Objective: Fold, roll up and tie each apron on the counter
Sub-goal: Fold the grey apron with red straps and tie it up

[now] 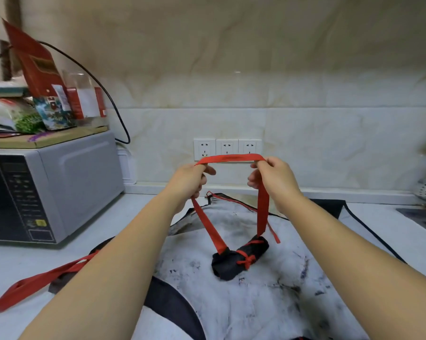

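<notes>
Both the left hand [191,179] and the right hand [272,179] are pinching the red strap [231,158] taut, apparently lifting the tied apron roll [240,258] off the flat apron [256,290] on the counter [15,263].

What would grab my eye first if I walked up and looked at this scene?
Most likely the bright red strap, stretched between the left hand and the right hand mid-view. Its two ends run down to a small dark rolled apron, tied with a red bow, lying on a white smudged apron spread over the counter. A grey microwave stands at the left.
</notes>
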{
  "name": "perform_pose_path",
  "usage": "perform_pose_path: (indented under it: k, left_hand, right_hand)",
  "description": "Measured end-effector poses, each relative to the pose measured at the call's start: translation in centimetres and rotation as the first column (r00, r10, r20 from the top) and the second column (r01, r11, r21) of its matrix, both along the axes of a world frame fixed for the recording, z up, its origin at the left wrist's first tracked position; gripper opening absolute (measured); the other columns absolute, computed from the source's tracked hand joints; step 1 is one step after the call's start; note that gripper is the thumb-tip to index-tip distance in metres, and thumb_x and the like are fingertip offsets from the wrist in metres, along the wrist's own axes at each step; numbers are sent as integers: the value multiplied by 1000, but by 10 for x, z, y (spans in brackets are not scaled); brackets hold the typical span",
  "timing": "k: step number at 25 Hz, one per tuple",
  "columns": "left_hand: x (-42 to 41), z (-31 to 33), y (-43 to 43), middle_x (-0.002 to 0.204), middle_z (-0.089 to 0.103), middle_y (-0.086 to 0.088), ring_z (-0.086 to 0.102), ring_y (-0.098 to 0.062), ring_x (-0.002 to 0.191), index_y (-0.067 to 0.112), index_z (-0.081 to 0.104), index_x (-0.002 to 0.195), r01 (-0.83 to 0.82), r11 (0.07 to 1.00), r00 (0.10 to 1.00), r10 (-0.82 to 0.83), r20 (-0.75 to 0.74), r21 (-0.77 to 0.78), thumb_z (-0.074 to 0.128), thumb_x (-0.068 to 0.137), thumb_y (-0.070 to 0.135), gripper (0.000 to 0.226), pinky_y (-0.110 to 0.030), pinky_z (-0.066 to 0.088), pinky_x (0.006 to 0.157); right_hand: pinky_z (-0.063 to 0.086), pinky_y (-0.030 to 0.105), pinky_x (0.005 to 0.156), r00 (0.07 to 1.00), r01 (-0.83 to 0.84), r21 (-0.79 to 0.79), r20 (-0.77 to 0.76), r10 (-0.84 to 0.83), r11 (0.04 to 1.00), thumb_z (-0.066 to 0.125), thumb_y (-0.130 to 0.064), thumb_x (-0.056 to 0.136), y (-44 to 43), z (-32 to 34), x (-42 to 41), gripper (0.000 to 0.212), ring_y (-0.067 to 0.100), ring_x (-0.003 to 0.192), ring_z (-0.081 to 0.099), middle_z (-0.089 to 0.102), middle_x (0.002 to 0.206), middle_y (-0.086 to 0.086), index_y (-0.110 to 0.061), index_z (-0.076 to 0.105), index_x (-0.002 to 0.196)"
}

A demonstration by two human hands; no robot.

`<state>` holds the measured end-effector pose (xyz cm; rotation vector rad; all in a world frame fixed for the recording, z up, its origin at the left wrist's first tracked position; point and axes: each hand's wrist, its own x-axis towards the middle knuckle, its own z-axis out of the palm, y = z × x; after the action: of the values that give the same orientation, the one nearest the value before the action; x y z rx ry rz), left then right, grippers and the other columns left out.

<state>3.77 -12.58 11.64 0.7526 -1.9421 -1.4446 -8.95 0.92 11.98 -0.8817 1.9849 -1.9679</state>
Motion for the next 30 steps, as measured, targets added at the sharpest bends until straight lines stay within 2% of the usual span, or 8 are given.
perform_pose_path:
  k: [4,8,10,12,15,22,27,30]
  left_hand:
    - [-5,20,-10,62,39,3,27,-12,50,19,67,85,19,992,999,-23,-26,-126,50,93,22,19,-23,22,46]
    - [-9,26,-40,60,37,6,26,-11,50,23,67,81,58,988,997,-63,-33,-147,65,88,35,14,-23,20,47]
    - [-13,30,-56,61,37,6,26,-12,52,22,68,86,62,988,997,-67,-30,-142,66,86,37,15,-25,21,49]
    - [-14,40,-73,62,37,5,28,-12,53,19,70,91,42,993,998,-47,-45,-107,63,88,34,17,-25,22,50]
    - [-11,60,-85,63,39,3,30,-14,55,20,69,85,21,997,999,-23,-38,-68,62,89,37,19,-25,24,50]
    - [47,165,-130,64,41,3,33,-13,56,15,69,96,-41,996,999,43,29,-73,59,90,40,28,-24,29,50]
    - [129,233,-174,51,36,9,29,-12,48,17,70,92,-84,996,996,83,-43,-32,61,90,32,17,-24,24,45]
    - [178,257,-192,51,33,9,26,-10,46,22,68,86,-68,998,996,68,-50,0,61,91,28,11,-22,21,44]
  right_hand:
    - [50,30,54,997,-77,-23,-7,77,997,35,-14,95,-7,26,5,33,17,44,46,50,53,3,-10,68,90]
    - [26,24,43,992,-127,5,-25,127,992,31,-13,92,-32,36,-5,36,14,41,25,32,42,-6,-10,67,88]
    - [20,22,40,989,-148,15,9,148,989,31,-12,90,-50,42,-9,36,12,39,20,29,41,-8,-10,66,89]
    - [18,21,38,983,-183,54,39,181,982,32,-13,89,-77,56,-7,34,11,37,18,28,40,-8,-11,66,88]
    - [18,20,38,979,-198,105,77,190,975,36,-19,90,-104,79,2,31,10,35,19,27,39,-8,-13,66,84]
    - [25,26,47,966,-260,173,39,257,950,36,-35,99,-168,179,64,40,12,42,27,34,45,-6,-14,68,87]
    - [24,27,48,951,-306,119,1,308,945,42,-31,95,-218,242,139,35,12,41,27,33,47,-4,-16,70,80]
    - [21,27,48,934,-356,67,18,356,932,46,-28,91,-245,266,182,30,12,42,25,32,48,-3,-18,68,73]
